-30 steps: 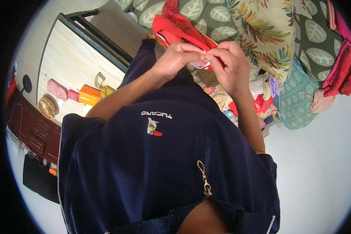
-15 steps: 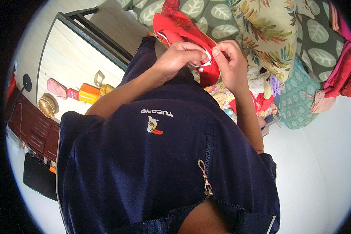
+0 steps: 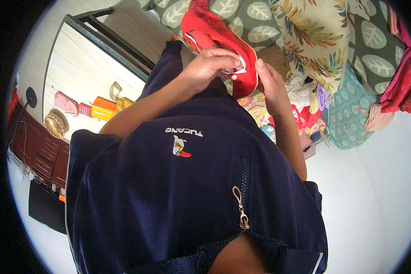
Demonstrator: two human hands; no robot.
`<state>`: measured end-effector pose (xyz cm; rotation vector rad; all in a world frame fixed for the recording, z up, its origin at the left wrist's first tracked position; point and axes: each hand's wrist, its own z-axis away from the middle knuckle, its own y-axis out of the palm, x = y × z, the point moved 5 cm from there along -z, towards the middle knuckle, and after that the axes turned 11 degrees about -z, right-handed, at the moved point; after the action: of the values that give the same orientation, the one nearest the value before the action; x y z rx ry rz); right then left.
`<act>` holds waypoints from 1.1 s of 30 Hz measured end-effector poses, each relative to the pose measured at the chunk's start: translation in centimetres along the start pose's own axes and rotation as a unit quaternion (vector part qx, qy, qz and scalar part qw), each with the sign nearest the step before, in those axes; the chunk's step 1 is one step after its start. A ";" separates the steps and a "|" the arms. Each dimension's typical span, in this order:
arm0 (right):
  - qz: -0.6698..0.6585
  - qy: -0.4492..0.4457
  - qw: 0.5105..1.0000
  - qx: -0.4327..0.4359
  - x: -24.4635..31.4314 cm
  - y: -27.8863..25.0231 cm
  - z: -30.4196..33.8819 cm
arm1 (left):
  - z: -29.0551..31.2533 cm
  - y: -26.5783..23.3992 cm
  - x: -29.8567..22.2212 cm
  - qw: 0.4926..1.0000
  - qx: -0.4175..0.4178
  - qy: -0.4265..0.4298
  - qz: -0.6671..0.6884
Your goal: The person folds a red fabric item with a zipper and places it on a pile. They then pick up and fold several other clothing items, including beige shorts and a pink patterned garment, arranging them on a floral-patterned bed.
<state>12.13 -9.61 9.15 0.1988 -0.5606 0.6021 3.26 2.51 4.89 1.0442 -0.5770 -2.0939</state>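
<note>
The person in front of me is pinching the white edging (image 3: pixel 243 63) of a red cloth (image 3: pixel 223 39) with the left hand (image 3: pixel 206 68), thumb and fingers closing on it. The right hand (image 3: pixel 271 86) is hovering close by the cloth's right border, its thumb and fingers pointing up; from here I cannot tell whether it is gripping anything. The two hands are staying apart, with the red cloth dropping between them. Farther up, the cloth is stretching past the left hand toward the leaf-patterned bedding (image 3: pixel 262 33). A floral pillow (image 3: pixel 313 41) is lying beyond the right hand, off to its right.
</note>
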 end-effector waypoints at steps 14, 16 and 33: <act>-0.170 -0.139 0.975 -0.022 0.2 1.5 -0.2 | -0.4 0.7 1.0 0.996 0.039 -0.033 0.076; -0.148 -0.144 0.978 -0.026 0.3 1.5 -0.1 | -0.2 1.1 0.7 0.996 0.047 -0.035 0.068; -0.244 -0.016 0.969 0.047 -0.2 1.7 -0.7 | -1.0 1.1 1.0 0.995 0.013 -0.038 0.095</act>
<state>11.33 -8.04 8.49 0.4216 -0.4912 0.1465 4.09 1.01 4.55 0.8911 -0.7147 -1.9686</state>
